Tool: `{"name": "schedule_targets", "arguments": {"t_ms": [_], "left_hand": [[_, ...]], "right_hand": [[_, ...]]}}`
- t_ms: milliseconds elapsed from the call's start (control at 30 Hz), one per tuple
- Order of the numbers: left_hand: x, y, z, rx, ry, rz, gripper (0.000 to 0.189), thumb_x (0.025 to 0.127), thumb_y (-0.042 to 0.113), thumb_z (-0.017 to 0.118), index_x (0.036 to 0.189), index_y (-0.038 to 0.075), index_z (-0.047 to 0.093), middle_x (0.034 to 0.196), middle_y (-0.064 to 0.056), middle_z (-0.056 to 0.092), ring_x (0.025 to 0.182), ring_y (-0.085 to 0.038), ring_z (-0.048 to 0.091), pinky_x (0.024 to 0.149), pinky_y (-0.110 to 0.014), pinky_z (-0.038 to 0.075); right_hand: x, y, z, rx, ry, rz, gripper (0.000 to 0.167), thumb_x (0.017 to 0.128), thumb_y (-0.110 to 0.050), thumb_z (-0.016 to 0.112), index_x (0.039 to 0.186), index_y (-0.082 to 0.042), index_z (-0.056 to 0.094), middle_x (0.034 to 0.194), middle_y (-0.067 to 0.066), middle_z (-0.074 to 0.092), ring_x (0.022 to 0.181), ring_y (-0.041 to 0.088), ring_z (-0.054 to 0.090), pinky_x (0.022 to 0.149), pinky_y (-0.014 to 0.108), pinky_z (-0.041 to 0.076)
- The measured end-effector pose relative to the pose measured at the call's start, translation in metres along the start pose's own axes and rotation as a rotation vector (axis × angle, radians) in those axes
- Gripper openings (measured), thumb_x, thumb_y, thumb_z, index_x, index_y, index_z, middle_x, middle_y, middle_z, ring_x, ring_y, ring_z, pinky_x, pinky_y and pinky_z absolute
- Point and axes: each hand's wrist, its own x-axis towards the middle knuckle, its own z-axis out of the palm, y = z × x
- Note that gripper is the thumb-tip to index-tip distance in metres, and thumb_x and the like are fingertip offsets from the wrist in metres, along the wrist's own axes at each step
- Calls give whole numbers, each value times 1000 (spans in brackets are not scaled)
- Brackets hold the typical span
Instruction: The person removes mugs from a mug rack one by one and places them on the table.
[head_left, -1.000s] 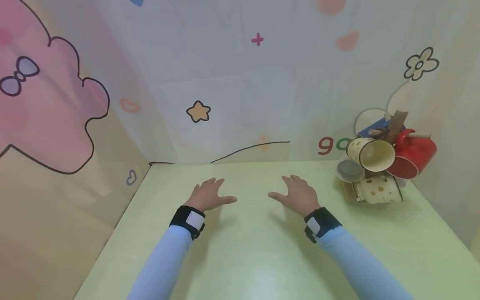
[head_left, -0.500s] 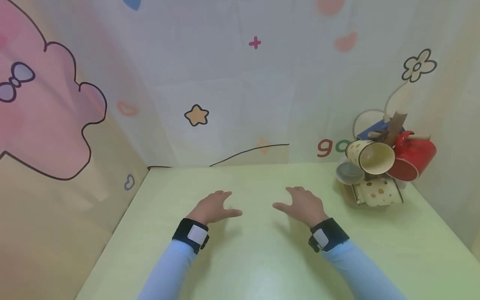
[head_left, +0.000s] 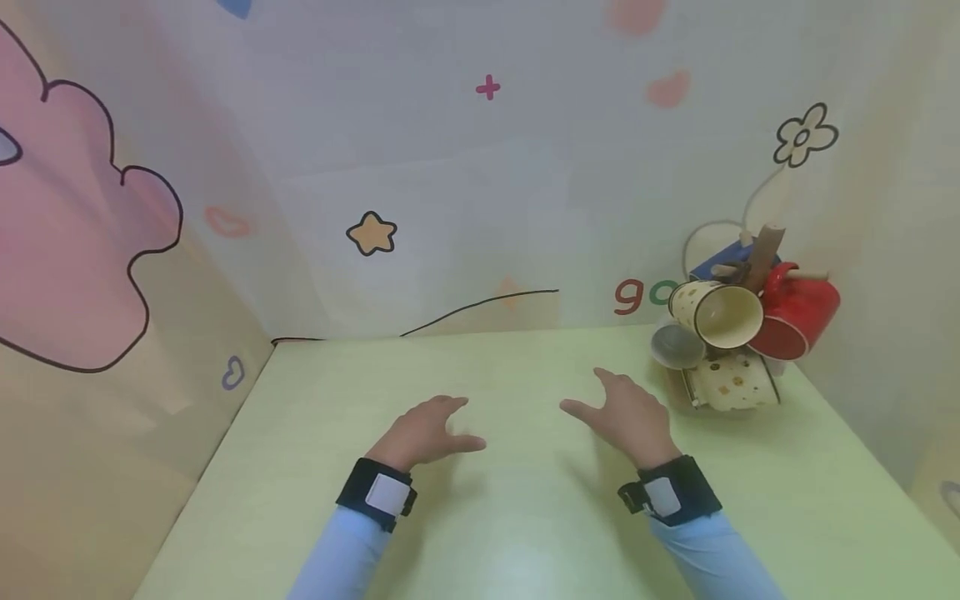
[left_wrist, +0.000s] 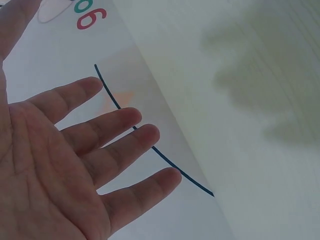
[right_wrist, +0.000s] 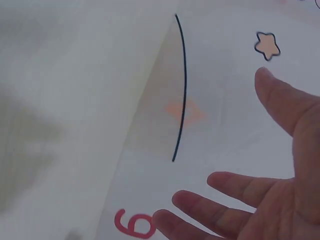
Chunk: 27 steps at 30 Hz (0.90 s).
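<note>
Seemingly no handling has begun, for the left hand [head_left: 423, 435] and the right hand [head_left: 632, 417] hover spread and unladen over the table [head_left: 517, 517], while the patterned cup [head_left: 733, 382], cream cup [head_left: 692, 305] and red mug [head_left: 808, 307] all cluster about a wooden stand [head_left: 767, 252] at the far right.

Bkgd wall [head_left: 450, 183], star print [head_left: 371, 233] (orange), flwr print [head_left: 805, 136]

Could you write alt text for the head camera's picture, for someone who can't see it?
A person's left hand and right hand hover, holding nothing, over a pale table. At the picture's right, a patterned cup and red mug hang tilted on a wooden rack, before a cartoon-printed backdrop.
</note>
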Motion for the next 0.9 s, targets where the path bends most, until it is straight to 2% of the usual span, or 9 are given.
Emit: {"name": "schedule_targets", "arguments": {"t_ms": [167, 433, 733, 900], "left_hand": [[-2, 2, 1, 3, 4, -1, 81, 83, 56, 73, 146, 13, 48, 148, -12, 47, 135, -33, 44, 106, -52, 37], [-1, 7, 4, 2, -18, 20, 81, 83, 54, 74, 146, 11, 49, 147, -13, 48, 135, -34, 44, 106, -53, 37], [-1, 6, 10, 14, -30, 24, 81, 83, 55, 74, 146, 11, 49, 146, -14, 49, 134, -35, 45, 105, -55, 38], [0, 8, 11, 19, -32, 29, 81, 83, 55, 74, 145, 10, 49, 146, -14, 49, 134, -35, 45, 105, -55, 37]], "right_hand": [[-1, 10, -12, 31, 61, 24, 95, 87, -68, 58, 146, 5, 40, 137, 32, 51, 123, 49, 51, 92, 61, 44], [-2, 25, -27, 128, 106, 112, 104, 86, -74, 53, 151, 4, 30, 151, 30, 35, 134, 50, 38, 101, 65, 35], [-5, 34, -38, 133, 147, 146, 103, 88, -72, 54, 151, 5, 29, 149, 30, 38, 133, 51, 39, 100, 63, 37], [-6, 39, -45, 154, 141, 200, 103, 87, -74, 53, 152, 3, 30, 148, 31, 38, 133, 53, 37, 99, 68, 35]]}}
